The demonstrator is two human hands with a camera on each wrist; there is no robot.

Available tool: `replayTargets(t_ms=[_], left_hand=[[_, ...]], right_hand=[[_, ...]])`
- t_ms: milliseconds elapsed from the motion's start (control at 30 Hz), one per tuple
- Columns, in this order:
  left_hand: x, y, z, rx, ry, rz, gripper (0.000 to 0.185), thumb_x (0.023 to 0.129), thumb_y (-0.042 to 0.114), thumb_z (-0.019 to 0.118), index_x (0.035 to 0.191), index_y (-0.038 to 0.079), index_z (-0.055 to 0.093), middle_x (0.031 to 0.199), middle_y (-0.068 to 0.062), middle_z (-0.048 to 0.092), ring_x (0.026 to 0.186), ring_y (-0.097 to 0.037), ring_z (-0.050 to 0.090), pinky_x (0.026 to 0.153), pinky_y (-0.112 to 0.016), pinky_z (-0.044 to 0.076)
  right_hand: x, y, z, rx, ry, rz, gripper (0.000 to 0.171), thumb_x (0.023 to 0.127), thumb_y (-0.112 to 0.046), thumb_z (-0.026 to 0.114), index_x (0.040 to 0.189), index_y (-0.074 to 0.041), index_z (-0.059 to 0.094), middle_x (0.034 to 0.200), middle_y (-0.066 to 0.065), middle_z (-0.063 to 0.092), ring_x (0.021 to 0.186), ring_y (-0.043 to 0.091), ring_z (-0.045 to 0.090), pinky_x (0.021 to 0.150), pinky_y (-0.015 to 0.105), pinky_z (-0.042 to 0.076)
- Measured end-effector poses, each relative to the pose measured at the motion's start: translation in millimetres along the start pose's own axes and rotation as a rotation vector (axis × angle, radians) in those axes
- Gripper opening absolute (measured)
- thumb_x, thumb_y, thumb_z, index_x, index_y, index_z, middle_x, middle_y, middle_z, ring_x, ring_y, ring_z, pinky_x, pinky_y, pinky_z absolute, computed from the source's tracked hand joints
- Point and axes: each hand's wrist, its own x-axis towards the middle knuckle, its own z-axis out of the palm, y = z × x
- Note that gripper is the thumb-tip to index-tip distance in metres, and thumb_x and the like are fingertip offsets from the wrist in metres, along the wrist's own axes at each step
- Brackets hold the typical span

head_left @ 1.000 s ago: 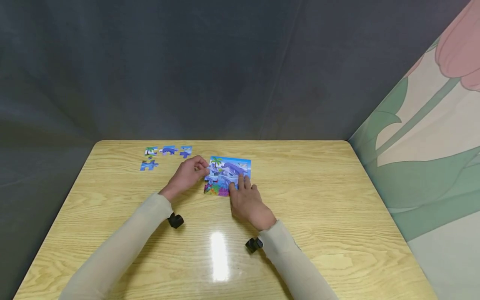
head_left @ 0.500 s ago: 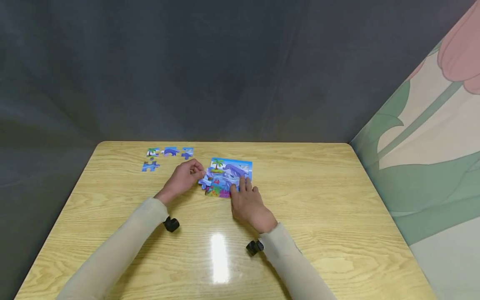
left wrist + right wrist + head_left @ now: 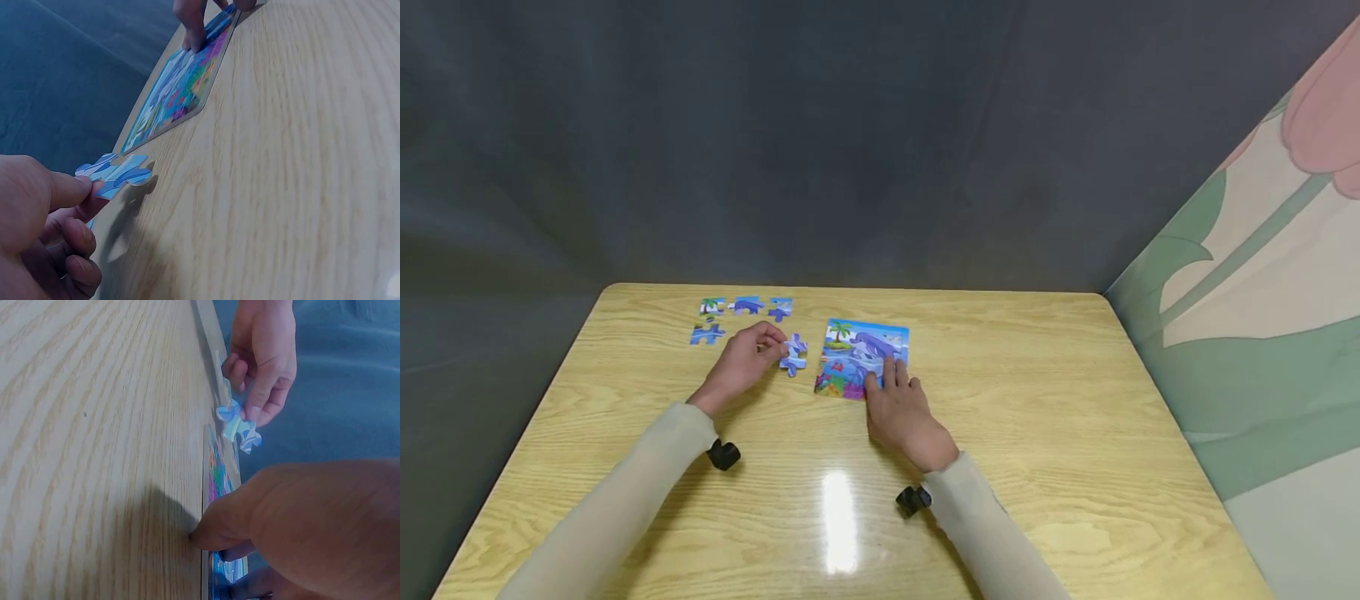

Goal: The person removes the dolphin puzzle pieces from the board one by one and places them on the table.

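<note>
Pinching a puzzle piece (image 3: 792,356) between thumb and forefinger, the person's left hand (image 3: 741,358) holds it by the side that faces the palm, so that most of the piece juts out past the fingertips toward the picture board (image 3: 841,360). In the left wrist view the piece is raised off the desk (image 3: 1037,383), its shadow falling on the wood beneath, and the remaining fingers of that hand curl loosely below it without touching it. It stands apart from the board, off the board's left edge.

The right hand (image 3: 901,417) lies with its fingers extended and slightly spread, the fingertips resting on the board at its near right corner; it grips nothing. The board, printed with dolphins, a palm and coral, lies flat about midway between the desk's side edges, nearer the far edge than the near one.

Toward the desk's far left corner, beyond the left hand, lie a palm-tree piece (image 3: 712,307), a dolphin piece (image 3: 747,306) and a small blue piece (image 3: 781,307) in a row along the far edge, with a tabbed blue piece (image 3: 707,335) just on the near side of the palm-tree one.
</note>
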Motion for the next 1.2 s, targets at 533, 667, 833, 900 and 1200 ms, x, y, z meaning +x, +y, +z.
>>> replayTargets(t_ms=[533,667,833,900,1200], left_hand=[[-5.4,-16.1,-20.9,0.028,0.024,-0.028,0.015,0.102,0.021,0.054,0.114,0.015,0.061,0.106,-0.006,0.070,0.105,-0.024,0.063,0.077,-0.033,0.049],[-6.6,-20.8,-25.3,0.049,0.041,-0.039,0.016,0.103,0.020,0.053,0.116,0.014,0.061,0.108,-0.007,0.071,0.107,-0.025,0.064,0.080,-0.034,0.050],[-5.6,-25.0,-30.0,0.063,0.065,-0.069,0.017,0.103,0.020,0.052,0.116,0.014,0.060,0.108,-0.005,0.072,0.104,-0.024,0.064,0.078,-0.034,0.049],[-5.4,-25.7,-31.7,0.059,0.073,-0.077,0.017,0.103,0.020,0.051,0.117,0.014,0.060,0.109,-0.006,0.072,0.103,-0.024,0.065,0.077,-0.035,0.049],[-3.9,-29.9,-37.2,0.165,0.170,-0.064,0.021,0.099,0.024,0.061,0.117,0.013,0.062,0.111,-0.010,0.066,0.093,-0.026,0.062,0.081,-0.039,0.048]], right_hand=[[-0.3,-0.2,1.6,-0.004,0.002,0.001,0.052,0.104,-0.025,0.039,0.153,-0.010,0.029,0.163,0.025,0.016,0.152,0.042,0.019,0.117,0.054,0.033],[1.3,0.3,3.4,-0.010,0.013,-0.002,0.052,0.103,-0.024,0.040,0.152,-0.009,0.030,0.163,0.026,0.017,0.152,0.042,0.020,0.116,0.055,0.034],[2.6,0.8,4.9,-0.010,0.025,-0.005,0.051,0.102,-0.025,0.043,0.149,-0.008,0.032,0.162,0.027,0.019,0.151,0.043,0.021,0.114,0.056,0.035],[2.4,0.6,4.3,-0.012,0.023,-0.004,0.051,0.102,-0.025,0.042,0.149,-0.008,0.032,0.162,0.026,0.019,0.152,0.043,0.021,0.114,0.055,0.034],[2.0,0.2,4.8,-0.016,0.011,0.003,0.053,0.103,-0.025,0.040,0.152,-0.009,0.029,0.163,0.026,0.017,0.152,0.042,0.019,0.116,0.055,0.033]])
